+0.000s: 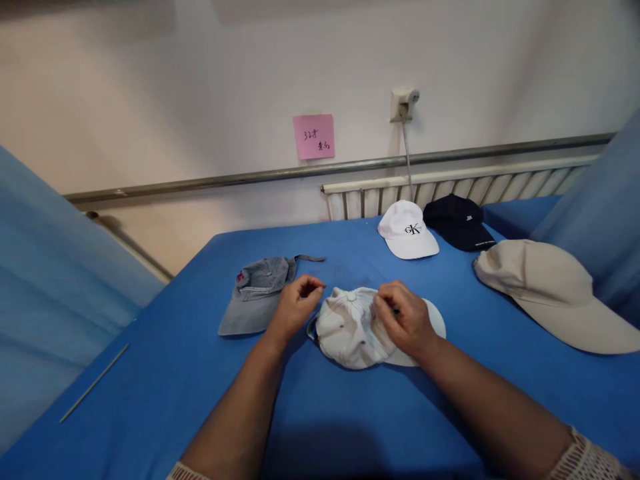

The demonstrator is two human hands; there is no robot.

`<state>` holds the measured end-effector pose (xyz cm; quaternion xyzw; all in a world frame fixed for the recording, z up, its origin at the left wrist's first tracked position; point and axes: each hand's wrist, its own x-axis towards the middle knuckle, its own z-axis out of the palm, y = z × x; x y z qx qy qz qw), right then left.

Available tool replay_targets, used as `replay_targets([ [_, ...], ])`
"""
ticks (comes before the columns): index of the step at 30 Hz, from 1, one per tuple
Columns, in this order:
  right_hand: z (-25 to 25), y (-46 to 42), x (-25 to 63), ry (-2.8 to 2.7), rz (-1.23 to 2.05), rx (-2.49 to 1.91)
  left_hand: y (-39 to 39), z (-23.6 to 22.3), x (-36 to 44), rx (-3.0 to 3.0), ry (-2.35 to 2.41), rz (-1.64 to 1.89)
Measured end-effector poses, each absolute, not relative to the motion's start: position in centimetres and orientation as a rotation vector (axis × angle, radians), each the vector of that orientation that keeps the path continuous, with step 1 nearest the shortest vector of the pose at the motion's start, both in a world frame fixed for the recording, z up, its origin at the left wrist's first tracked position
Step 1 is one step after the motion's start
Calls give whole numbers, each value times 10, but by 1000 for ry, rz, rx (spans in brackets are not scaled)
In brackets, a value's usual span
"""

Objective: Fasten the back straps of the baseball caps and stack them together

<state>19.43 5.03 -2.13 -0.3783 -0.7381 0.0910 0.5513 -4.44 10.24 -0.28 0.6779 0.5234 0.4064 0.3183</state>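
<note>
A pale, off-white baseball cap (pixel 350 333) lies between my hands, its crown dented and creased and its brim pointing right. My left hand (pixel 299 303) is closed in a pinch just left of the crown's top. Over the right side of the crown, my right hand (pixel 406 317) is also pinched, hiding part of the cap where crown meets brim. I cannot make out what, if anything, either hand holds, or whether the right fingertips touch the fabric. Left of my left hand sits a grey cap (pixel 257 290) with a loose strap behind it.
Blue sheeting (pixel 175 373) covers the table. A white cap (pixel 407 230) and a black cap (pixel 457 220) stand at the back, with a beige cap (pixel 545 280) at right. A thin stick (pixel 95 383) lies at left. Behind are a radiator (pixel 460 183) and metal rail (pixel 240 179).
</note>
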Motion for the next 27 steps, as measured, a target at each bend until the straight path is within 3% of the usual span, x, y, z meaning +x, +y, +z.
replay_targets([
  [5,-25,79,222,-1850,316,-1037,91,22,-44,2023,1154,730],
  [10,-34,86,225,-1922,526,-1084,96,7,-37,1857,1205,1020],
  [15,-44,91,224,-1461,629,-1313,108,-15,-38,1699,1459,1263],
  [19,-52,98,227,-1167,710,-1368,110,-19,-40,1771,1613,1187],
  [27,-51,96,224,-1110,794,-1345,106,-35,-22,1626,1571,1105],
])
